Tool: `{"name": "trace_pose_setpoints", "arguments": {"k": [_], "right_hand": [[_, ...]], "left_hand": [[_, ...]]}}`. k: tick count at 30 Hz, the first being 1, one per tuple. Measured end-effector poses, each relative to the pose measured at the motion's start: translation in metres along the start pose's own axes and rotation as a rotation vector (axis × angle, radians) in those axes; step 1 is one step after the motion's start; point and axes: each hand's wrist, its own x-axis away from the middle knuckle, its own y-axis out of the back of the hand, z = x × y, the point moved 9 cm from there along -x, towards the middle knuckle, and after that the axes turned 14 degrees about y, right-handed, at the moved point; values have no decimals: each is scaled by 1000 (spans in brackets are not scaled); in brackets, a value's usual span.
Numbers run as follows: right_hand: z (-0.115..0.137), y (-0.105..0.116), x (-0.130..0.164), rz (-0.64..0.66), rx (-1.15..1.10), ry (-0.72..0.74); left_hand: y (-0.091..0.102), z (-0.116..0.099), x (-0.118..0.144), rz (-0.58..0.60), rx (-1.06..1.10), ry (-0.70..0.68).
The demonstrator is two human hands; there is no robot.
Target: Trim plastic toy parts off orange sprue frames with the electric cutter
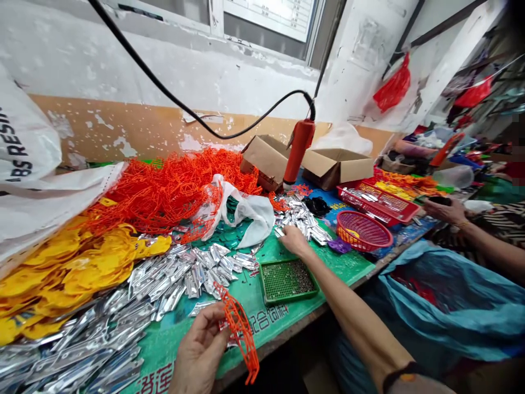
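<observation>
Orange plastic frame [241, 334] sits pinched in our left hand [200, 350] at lower centre; our right hand [293, 241] rests spread on silver pieces [303, 219], green tray [287, 282] between.

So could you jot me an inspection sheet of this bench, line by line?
Surface: green mat on a wooden bench.
Job's things: left hand holds an orange plastic frame; right hand rests on silver metal pieces.
Clutter: orange frame heap, yellow parts, green tray, red basket, cardboard boxes.
Hands: left closed on frame, right open.
Cables: black cable to hanging orange tool.
Surroundings: peeling wall; another person's hand.
</observation>
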Motion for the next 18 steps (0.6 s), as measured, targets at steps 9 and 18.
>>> {"name": "trace_pose_setpoints", "arguments": {"k": [9,18], "right_hand": [[91,-39,153,248,-1038,143],[130,-67,179,288,-1331,97]], "left_hand": [[-16,-2,14,50,243,-17],[-12,-11,23,55,-62,-179]]}}
